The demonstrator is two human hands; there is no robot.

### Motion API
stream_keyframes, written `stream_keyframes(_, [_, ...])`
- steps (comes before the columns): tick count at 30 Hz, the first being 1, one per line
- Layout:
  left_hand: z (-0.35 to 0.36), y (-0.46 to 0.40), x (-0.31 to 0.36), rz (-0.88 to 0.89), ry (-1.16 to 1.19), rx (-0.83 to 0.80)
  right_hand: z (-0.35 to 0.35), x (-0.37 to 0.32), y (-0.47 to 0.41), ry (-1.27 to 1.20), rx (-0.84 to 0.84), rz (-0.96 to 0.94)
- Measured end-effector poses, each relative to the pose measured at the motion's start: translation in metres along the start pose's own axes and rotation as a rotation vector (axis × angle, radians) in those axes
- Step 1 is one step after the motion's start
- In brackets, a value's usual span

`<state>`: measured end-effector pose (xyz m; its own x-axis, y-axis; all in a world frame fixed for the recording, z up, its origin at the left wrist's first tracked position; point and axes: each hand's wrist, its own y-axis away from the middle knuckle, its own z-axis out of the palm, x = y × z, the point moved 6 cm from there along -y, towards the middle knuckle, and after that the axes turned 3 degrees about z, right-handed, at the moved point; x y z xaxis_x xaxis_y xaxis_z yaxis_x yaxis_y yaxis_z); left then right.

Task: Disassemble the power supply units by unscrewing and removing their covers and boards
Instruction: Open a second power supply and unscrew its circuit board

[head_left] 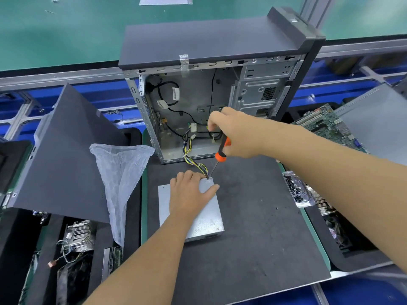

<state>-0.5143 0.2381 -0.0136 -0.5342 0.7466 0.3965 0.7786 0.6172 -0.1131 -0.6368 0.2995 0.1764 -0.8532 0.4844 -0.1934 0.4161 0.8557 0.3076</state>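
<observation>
The right hand (236, 134) gripped the screwdriver (218, 158), its shaft slanting down and leftward so the tip met a screw at the power supply unit (204, 221) far right corner. The left hand (190, 192) pressed flat on that cover, mid-mat (253, 216), fingers spread.

Head-worn camera, looking forward and steeply down onto the desk (253, 227).

The one wide-angle view sits close above the dark mat, with the open computer case (211, 84) standing beyond it near the top of frame; both forearms reach in from the bottom edge, and straight lines bend toward the sides.
</observation>
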Motion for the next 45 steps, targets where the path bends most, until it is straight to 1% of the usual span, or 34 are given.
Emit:
stream_keyframes(2, [0.001, -0.001, -0.001, -0.004, -0.009, 0.0, 0.0, -0.001, 0.001, -0.06, 0.015, -0.016])
stream_keyframes(4, [0.002, -0.001, -0.001, -0.002, -0.011, 0.001, 0.001, 0.001, 0.002, -0.077, 0.033, 0.048])
stream_keyframes(5, [0.002, -0.001, -0.001, 0.003, -0.006, 0.008, 0.001, 0.003, 0.003, 0.006, 0.039, 0.096])
stream_keyframes(6, [0.002, -0.002, -0.001, 0.008, -0.002, 0.017, 0.001, 0.001, 0.004, 0.177, 0.044, 0.121])
stream_keyframes(7, [0.002, -0.002, -0.001, 0.012, -0.002, 0.022, 0.0, 0.0, 0.003, 0.288, 0.063, 0.123])
stream_keyframes(8, [0.002, -0.002, -0.001, 0.016, -0.005, 0.022, -0.001, -0.001, 0.003, 0.337, 0.07, 0.126])
stream_keyframes(9, [0.003, -0.001, -0.002, 0.017, -0.011, 0.017, -0.002, -0.001, 0.002, 0.326, 0.073, 0.123])
stream_keyframes(12, [0.004, -0.003, -0.001, 0.015, -0.054, -0.012, -0.005, 0.001, -0.003, 0.131, 0.059, 0.088])
stream_keyframes(15, [0.007, -0.003, 0.001, 0.011, -0.152, -0.076, -0.004, -0.003, -0.002, 0.064, -0.032, 0.045])
stream_keyframes(17, [0.008, -0.003, 0.002, 0.019, -0.21, -0.106, -0.003, -0.003, -0.003, 0.065, -0.042, 0.058])
stream_keyframes(19, [0.009, -0.004, 0.002, 0.031, -0.24, -0.115, -0.002, -0.002, -0.003, 0.127, -0.009, 0.107])
stream_keyframes(22, [0.011, -0.003, 0.002, 0.028, -0.26, -0.144, -0.002, -0.004, -0.001, 0.341, 0.055, 0.106])
stream_keyframes(23, [0.011, -0.003, 0.003, 0.026, -0.269, -0.153, -0.003, -0.004, -0.002, 0.34, 0.078, 0.108])
stream_keyframes(25, [0.012, -0.004, 0.002, 0.021, -0.286, -0.173, -0.004, 0.001, -0.004, 0.247, 0.091, 0.12])
stream_keyframes(28, [0.012, -0.004, 0.003, 0.014, -0.281, -0.186, -0.003, -0.001, -0.009, 0.171, 0.076, 0.02])
stream_keyframes(31, [0.009, -0.003, 0.003, 0.019, -0.239, -0.161, -0.005, -0.002, -0.009, 0.105, 0.051, -0.034])
stream_keyframes(35, [0.001, -0.001, 0.003, 0.033, -0.036, -0.033, -0.002, -0.004, -0.01, -0.001, 0.045, -0.083])
stream_keyframes(38, [-0.004, 0.001, 0.005, 0.073, 0.035, 0.048, -0.001, -0.001, -0.011, 0.004, 0.016, -0.034])
stream_keyframes(41, [-0.008, 0.003, 0.009, 0.119, 0.066, 0.111, -0.002, 0.004, -0.013, 0.098, 0.053, 0.055])
stream_keyframes(43, [-0.009, 0.004, 0.009, 0.141, 0.088, 0.134, -0.002, 0.004, -0.015, 0.1, 0.093, 0.014])
stream_keyframes(45, [-0.01, 0.003, 0.009, 0.142, 0.112, 0.125, -0.002, 0.003, -0.015, 0.045, 0.092, -0.065])
